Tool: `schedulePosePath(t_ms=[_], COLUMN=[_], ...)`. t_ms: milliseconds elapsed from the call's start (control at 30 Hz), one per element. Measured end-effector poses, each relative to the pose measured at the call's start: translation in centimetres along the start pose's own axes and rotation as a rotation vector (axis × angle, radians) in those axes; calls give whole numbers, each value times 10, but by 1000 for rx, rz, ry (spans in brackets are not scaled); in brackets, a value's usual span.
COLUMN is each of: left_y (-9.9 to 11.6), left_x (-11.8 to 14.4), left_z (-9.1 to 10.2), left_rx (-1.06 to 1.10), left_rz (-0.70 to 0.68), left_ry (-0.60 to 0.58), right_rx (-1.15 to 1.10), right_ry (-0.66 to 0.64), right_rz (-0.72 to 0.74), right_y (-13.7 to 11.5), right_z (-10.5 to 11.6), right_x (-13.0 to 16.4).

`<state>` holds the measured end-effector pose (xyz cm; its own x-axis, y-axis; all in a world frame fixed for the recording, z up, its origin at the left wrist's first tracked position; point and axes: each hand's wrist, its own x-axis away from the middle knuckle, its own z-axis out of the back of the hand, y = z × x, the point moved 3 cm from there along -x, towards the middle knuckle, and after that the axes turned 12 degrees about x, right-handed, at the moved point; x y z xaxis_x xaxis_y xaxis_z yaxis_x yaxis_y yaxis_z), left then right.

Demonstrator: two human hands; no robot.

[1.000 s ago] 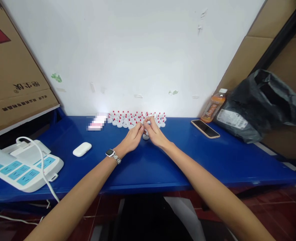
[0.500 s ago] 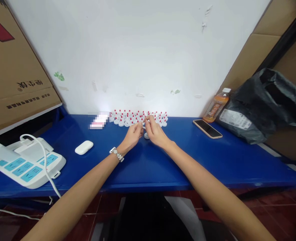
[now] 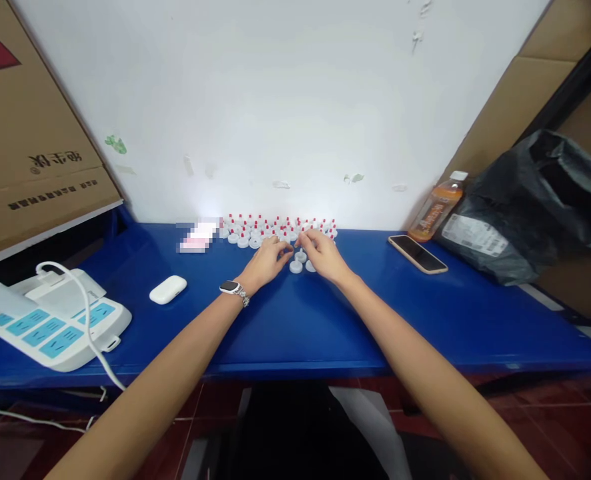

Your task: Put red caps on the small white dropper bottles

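Both hands rest on the blue worktop [image 3: 285, 320] at the near edge of a cluster of small white caps with red tips [image 3: 275, 229] by the wall. The left hand [image 3: 268, 260] and right hand [image 3: 324, 253] have curled fingers among the caps; whether either grips one cannot be told. Three loose caps [image 3: 300, 261] lie between the hands.

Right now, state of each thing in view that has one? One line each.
left hand: on the table among the caps, grip unclear
right hand: fingers down at the caps, grip unclear
red-tipped caps: upright, clustered by the wall
loose white caps: lying apart, between the hands
phone: flat, screen dark
bottle: capped, leaning
black bag: open
earbud case: closed
power strip: cable plugged in
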<state>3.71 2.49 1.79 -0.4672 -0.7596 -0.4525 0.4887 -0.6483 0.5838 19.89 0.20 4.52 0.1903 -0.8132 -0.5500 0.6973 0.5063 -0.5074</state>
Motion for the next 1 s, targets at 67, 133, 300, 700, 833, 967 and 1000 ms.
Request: schedulePosePath(t_ms=[67,133,300,700,833,967,1000], left_y=[0,0,-1,-3,-2,-3,-3], left_x=[0,1,9,14,16,17,17], left_z=[2,7,23,20,19,18,18], left_rx=[16,50,138,186,206,215,217], left_rz=[-3,-3,70,155,185,173,170], left_ry=[12,57,148,111,76,85,91], right_rx=[46,92,31,143,179,195,212], right_ry=[82,162,118,76,-53,-71,-59], right_rz=[31,26,-57,-266,-273,-291,-298], right_y=[3,6,17,42,47,45,45], right_z=[1,4,6,5,-2,-2,-1], right_x=[0,-1,-4,-6,-4,-6,-9])
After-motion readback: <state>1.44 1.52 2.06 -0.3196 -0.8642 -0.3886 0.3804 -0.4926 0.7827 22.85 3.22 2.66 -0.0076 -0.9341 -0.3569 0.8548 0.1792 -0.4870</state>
